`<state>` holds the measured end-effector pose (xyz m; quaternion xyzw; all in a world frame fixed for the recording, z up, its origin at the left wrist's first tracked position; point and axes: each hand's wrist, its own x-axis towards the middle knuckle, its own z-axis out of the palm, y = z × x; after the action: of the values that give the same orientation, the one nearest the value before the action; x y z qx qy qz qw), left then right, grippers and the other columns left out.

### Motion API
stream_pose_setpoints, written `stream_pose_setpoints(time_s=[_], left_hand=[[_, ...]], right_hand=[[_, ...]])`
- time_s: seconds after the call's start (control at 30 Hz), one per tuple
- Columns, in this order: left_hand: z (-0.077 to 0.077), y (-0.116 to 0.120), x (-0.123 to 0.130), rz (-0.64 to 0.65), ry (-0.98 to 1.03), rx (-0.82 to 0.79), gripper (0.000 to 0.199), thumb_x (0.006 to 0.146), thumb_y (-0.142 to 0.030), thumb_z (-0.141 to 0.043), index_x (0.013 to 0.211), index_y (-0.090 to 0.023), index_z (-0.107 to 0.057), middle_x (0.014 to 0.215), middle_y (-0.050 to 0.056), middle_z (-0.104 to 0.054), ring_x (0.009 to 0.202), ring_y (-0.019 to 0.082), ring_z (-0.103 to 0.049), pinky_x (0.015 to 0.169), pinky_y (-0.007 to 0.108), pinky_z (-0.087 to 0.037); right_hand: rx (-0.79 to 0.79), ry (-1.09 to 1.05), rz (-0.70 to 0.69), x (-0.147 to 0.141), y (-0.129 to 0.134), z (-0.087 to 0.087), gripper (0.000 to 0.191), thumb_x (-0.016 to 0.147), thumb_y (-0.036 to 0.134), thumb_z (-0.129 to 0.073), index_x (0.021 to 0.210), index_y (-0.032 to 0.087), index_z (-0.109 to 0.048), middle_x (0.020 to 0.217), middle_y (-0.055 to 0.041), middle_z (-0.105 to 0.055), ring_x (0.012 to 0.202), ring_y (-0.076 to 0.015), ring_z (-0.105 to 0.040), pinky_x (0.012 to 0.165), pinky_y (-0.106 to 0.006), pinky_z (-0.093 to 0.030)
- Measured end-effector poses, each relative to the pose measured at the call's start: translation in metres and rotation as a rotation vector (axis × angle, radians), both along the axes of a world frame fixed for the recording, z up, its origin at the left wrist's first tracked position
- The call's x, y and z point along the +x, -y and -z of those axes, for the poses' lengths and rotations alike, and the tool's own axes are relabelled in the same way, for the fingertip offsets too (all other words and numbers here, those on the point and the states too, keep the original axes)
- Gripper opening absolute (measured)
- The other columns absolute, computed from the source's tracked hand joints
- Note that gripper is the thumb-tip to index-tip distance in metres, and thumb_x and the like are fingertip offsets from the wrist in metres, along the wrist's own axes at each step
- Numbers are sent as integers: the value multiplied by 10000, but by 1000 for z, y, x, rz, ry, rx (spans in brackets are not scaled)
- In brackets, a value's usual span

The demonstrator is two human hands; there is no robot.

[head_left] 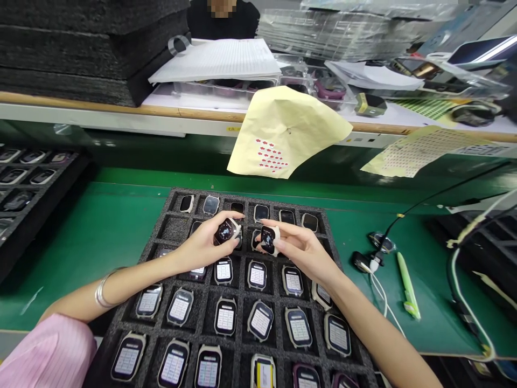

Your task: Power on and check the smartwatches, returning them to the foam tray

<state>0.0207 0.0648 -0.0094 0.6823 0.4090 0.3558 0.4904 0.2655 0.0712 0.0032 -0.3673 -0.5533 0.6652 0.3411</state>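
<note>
Between its thumb and fingers, my left hand (220, 237) grips a smartwatch case (226, 231) without a strap, its dark face lit with a small picture. Opposite it, my right hand (301, 245) pinches a second watch case (269, 238), pale-rimmed and also lit. Both are held just above a black foam tray (172, 229) divided into square pockets. Strapless watches fill most pockets; many in the nearer rows show a white grid screen, such as one watch (257, 275) below my hands. Those in the far row, like one watch (310, 222), have dark screens.
Another foam tray of watches (30, 186) stands at the left. To the right lie a green pen (407, 285), a charger with white cable (375, 264) and a black cord. A yellow sheet (286, 132) hangs from the shelf edge. Black foam blocks (72, 54) and a person (224, 21) are beyond.
</note>
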Motion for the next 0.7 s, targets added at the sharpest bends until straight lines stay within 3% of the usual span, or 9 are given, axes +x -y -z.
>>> stream_pose_setpoints(time_s=[0.3,0.53,0.7], left_hand=[[2,0,-1,-6,-61,23,419,858,-180,-551,1268,-187,-460,1050,47,-612,922,180,-586,844,289,-454],[7,-2,-1,-23,-24,112,452,837,-142,-567,1280,-195,-497,1098,73,-618,971,200,-600,845,295,-477],[2,1,0,-13,-67,100,397,848,-145,-553,1239,-185,-496,1010,47,-627,927,186,-603,844,295,-480]], right_hand=[[26,27,6,-1,1,-1,390,857,328,-712,1231,237,-649,1136,-80,-705,1055,-258,-660,1007,-442,-467],[25,45,-9,-1,1,-1,395,865,317,-701,1245,229,-638,1130,-81,-706,1028,-244,-669,986,-422,-481],[26,20,-25,-1,3,-3,372,855,283,-714,1218,236,-654,1078,-67,-724,963,-222,-690,932,-384,-516]])
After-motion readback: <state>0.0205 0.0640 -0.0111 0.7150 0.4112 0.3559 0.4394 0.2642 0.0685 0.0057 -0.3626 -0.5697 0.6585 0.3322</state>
